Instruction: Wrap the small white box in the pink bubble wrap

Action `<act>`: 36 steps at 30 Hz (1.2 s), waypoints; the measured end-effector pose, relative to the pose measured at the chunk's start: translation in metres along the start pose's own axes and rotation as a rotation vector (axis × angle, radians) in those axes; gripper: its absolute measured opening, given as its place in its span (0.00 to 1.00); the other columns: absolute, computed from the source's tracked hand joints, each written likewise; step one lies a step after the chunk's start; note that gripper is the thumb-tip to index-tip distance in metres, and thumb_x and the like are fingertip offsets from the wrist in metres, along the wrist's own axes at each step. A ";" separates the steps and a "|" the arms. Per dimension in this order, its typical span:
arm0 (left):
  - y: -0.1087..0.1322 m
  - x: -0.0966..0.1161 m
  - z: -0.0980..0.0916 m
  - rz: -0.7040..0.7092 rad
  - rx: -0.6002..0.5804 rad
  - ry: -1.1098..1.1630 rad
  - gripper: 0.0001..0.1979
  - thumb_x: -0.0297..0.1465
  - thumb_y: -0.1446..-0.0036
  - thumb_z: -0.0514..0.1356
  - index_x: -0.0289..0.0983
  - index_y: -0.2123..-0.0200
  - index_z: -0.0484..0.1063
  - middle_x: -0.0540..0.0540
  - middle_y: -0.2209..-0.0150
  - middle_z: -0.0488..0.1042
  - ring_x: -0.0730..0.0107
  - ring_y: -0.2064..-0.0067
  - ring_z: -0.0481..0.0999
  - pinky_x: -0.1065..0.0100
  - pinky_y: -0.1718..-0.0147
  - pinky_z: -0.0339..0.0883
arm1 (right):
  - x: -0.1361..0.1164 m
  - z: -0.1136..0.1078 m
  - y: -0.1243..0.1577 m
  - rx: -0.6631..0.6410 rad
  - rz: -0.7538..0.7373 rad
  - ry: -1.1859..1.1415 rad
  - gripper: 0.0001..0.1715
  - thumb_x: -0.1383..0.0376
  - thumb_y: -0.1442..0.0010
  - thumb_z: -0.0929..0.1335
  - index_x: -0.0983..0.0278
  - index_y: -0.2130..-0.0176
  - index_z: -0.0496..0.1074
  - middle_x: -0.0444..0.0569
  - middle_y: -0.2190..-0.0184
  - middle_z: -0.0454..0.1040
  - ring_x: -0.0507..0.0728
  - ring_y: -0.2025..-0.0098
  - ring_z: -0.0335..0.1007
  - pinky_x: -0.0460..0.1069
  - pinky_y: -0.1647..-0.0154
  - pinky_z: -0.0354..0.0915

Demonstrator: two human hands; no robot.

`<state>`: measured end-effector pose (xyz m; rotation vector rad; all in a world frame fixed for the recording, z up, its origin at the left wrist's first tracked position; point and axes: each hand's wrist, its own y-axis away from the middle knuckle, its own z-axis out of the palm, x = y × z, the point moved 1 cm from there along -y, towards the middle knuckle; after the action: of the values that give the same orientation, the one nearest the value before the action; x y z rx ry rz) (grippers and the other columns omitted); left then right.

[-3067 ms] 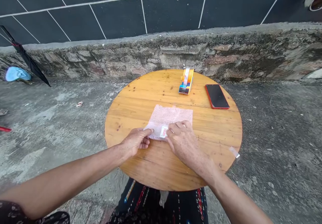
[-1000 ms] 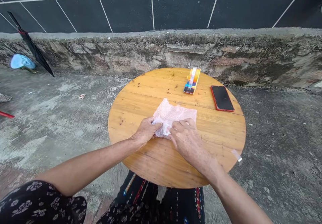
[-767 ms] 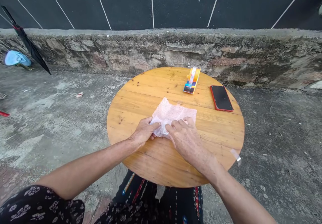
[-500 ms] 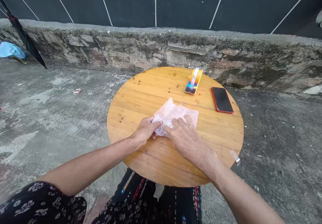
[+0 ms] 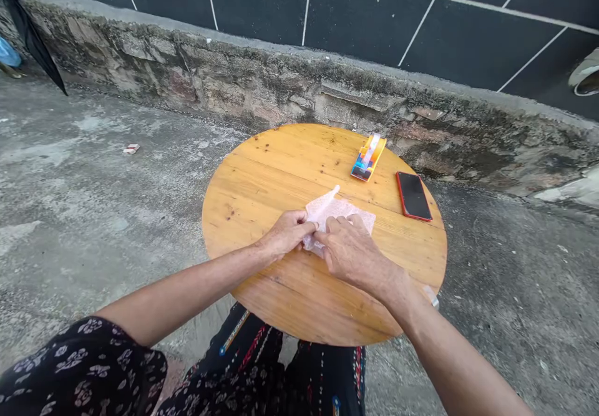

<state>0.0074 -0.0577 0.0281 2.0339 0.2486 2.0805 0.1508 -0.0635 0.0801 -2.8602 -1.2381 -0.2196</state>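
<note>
A crinkled, pinkish-white sheet that looks like bubble wrap (image 5: pixel 334 208) lies on the round wooden table (image 5: pixel 262 182). Its left part is folded over, with a corner sticking up at the back. My left hand (image 5: pixel 291 234) pinches the folded left edge between thumb and fingers. Over the sheet's middle, my right hand (image 5: pixel 350 247) is closed with bent fingers, its thumb and fingertips pressing the fold close to the left thumb. Whatever may lie inside the fold is hidden.
A yellow and blue tape dispenser (image 5: pixel 369 157) stands at the table's back. A red-edged phone (image 5: pixel 414 196) lies on the right. A clear tape strip (image 5: pixel 431 295) hangs at the right edge. A black umbrella (image 5: pixel 32 35) leans on the stone wall base (image 5: pixel 262 85).
My left hand has moved right, folding the sheet's left side inward, and now nearly meets my right hand. The camera view has tilted.
</note>
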 end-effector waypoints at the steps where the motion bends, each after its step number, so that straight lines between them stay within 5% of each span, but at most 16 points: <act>1: 0.000 0.001 0.000 0.015 -0.001 -0.005 0.10 0.30 0.52 0.62 0.36 0.80 0.64 0.53 0.84 0.67 0.79 0.83 0.65 0.77 0.84 0.56 | 0.001 0.002 0.002 0.023 0.007 0.000 0.11 0.69 0.42 0.64 0.62 0.60 0.74 0.54 0.64 0.73 0.62 0.61 0.66 0.56 0.58 0.50; 11: 0.003 -0.001 0.005 0.148 -0.003 -0.063 0.12 0.35 0.51 0.60 0.37 0.81 0.64 0.53 0.85 0.67 0.76 0.82 0.65 0.74 0.80 0.59 | 0.003 0.017 0.017 0.170 0.067 -0.058 0.07 0.68 0.39 0.65 0.66 0.61 0.72 0.51 0.63 0.75 0.61 0.57 0.69 0.59 0.43 0.46; 24: 0.014 0.016 0.016 0.217 -0.032 -0.268 0.10 0.31 0.50 0.60 0.36 0.81 0.65 0.53 0.83 0.67 0.76 0.79 0.66 0.74 0.78 0.59 | 0.007 0.029 0.030 0.248 0.023 -0.137 0.08 0.72 0.40 0.67 0.63 0.59 0.72 0.49 0.59 0.74 0.59 0.50 0.65 0.60 0.40 0.46; 30: 0.011 0.015 0.009 0.030 -0.130 -0.062 0.08 0.35 0.47 0.58 0.36 0.72 0.66 0.51 0.79 0.71 0.73 0.79 0.71 0.69 0.77 0.68 | 0.006 0.031 0.031 0.243 0.042 -0.145 0.05 0.71 0.39 0.66 0.64 0.63 0.72 0.49 0.60 0.74 0.59 0.51 0.65 0.60 0.40 0.47; 36: 0.005 0.013 0.012 0.043 -0.118 -0.166 0.07 0.30 0.52 0.63 0.35 0.71 0.67 0.53 0.81 0.70 0.75 0.82 0.69 0.73 0.84 0.64 | 0.008 0.034 0.031 0.264 0.048 -0.149 0.04 0.70 0.39 0.66 0.64 0.64 0.72 0.49 0.61 0.74 0.59 0.50 0.65 0.60 0.40 0.47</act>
<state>0.0189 -0.0594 0.0424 2.1422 0.0534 1.8881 0.1829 -0.0772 0.0491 -2.7129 -1.1215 0.1501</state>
